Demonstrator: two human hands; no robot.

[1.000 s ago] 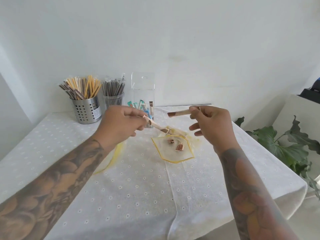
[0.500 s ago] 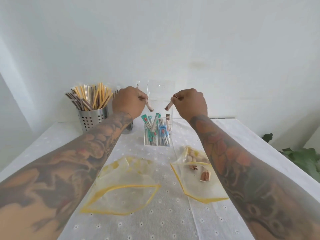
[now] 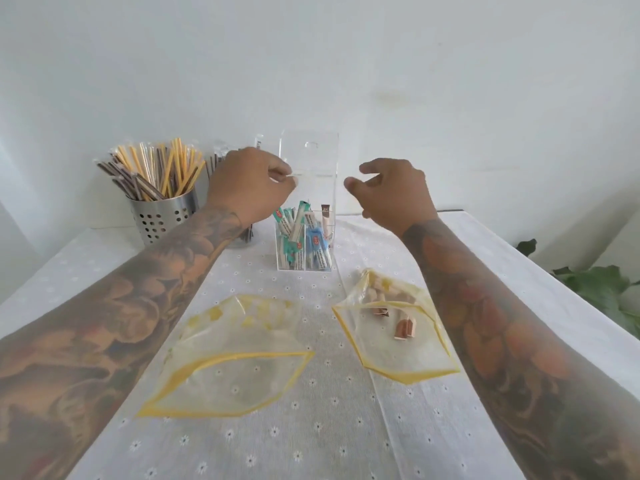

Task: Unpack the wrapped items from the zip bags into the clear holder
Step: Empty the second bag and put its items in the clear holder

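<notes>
The clear holder [image 3: 313, 161] stands at the back middle of the table, with teal, blue and white wrapped items [image 3: 303, 237] and a brown-tipped stick [image 3: 326, 218] inside. My left hand [image 3: 251, 183] hovers at the holder's upper left edge, fingers loosely curled, nothing visible in them. My right hand [image 3: 393, 190] hovers just right of the holder, fingers relaxed and holding nothing. A yellow-edged zip bag [image 3: 429, 362] lies open under my right forearm with a few brown wrapped items [image 3: 403, 328] in it. A second zip bag [image 3: 232, 362] lies open on the left and looks empty.
A perforated steel cup [image 3: 162, 216] full of wrapped straws stands at the back left; a second cup [image 3: 247, 235] is mostly hidden behind my left hand. A green plant [image 3: 602, 292] sits beyond the table's right edge. The wall is close behind the holder.
Both hands carried brown-tipped sticks from the right bag to the holder. The sticks have left my fingers, and both hands now hover beside the holder holding nothing.
</notes>
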